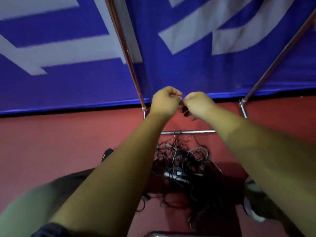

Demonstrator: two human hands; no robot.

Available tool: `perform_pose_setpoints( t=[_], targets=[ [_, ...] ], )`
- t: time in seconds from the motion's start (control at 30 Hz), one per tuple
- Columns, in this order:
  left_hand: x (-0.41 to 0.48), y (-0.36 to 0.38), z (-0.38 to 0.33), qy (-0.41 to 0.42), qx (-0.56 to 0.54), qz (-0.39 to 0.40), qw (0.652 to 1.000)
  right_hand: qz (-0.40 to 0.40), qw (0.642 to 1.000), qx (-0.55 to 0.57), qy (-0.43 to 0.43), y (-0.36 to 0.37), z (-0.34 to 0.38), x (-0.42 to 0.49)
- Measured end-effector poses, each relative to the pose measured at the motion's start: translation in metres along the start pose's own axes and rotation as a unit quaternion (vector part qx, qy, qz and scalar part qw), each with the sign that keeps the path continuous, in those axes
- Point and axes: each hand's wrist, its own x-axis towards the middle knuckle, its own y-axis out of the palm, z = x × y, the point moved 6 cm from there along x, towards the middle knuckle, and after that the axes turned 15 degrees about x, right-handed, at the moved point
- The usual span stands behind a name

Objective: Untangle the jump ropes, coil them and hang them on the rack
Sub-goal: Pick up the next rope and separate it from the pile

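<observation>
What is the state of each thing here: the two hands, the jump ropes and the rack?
Left hand: raised, fingers curled, close against the other hand.
Right hand: raised, fingers curled; what it holds is too blurred to tell.
Jump ropes: tangled in a heap on the floor.
Rack: standing; some strands cross its low bar.

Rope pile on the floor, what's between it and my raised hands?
Head view: the rack's metal crossbar runs between the left hand and right hand above and the rope pile below, with a few strands reaching it.
</observation>
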Motion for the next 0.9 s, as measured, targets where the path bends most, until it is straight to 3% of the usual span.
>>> perform_pose_setpoints(
  t=[0.17, 0.3, 0.47, 0.6, 0.73, 0.9],
  targets=[
    [0.002, 0.074, 0.107, -0.104, 0.017, 0.033, 0.994, 0.029, 0.995, -0.015, 0.097, 0.03, -0.111, 0.022],
    [-0.002, 0.124, 0.18, -0.144, 0.108, 0.092, 0.979, 0.031, 0.978, 0.026, 0.204, 0.041, -0.194, 0.021],
    [-0.019, 0.164, 0.214, -0.113, 0.236, 0.166, 0.951, 0.037, 0.956, 0.022, 0.289, 0.047, -0.275, 0.013],
    [-0.028, 0.185, 0.233, -0.105, 0.259, 0.164, 0.946, 0.061, 0.955, -0.026, 0.288, 0.06, -0.301, 0.012],
    [-0.037, 0.192, 0.257, -0.158, 0.208, 0.127, 0.957, 0.068, 0.96, -0.042, 0.268, 0.073, -0.309, 0.018],
    [-0.039, 0.2, 0.262, -0.149, 0.176, 0.149, 0.962, 0.081, 0.965, -0.039, 0.246, 0.083, -0.305, 0.024]
  ],
)
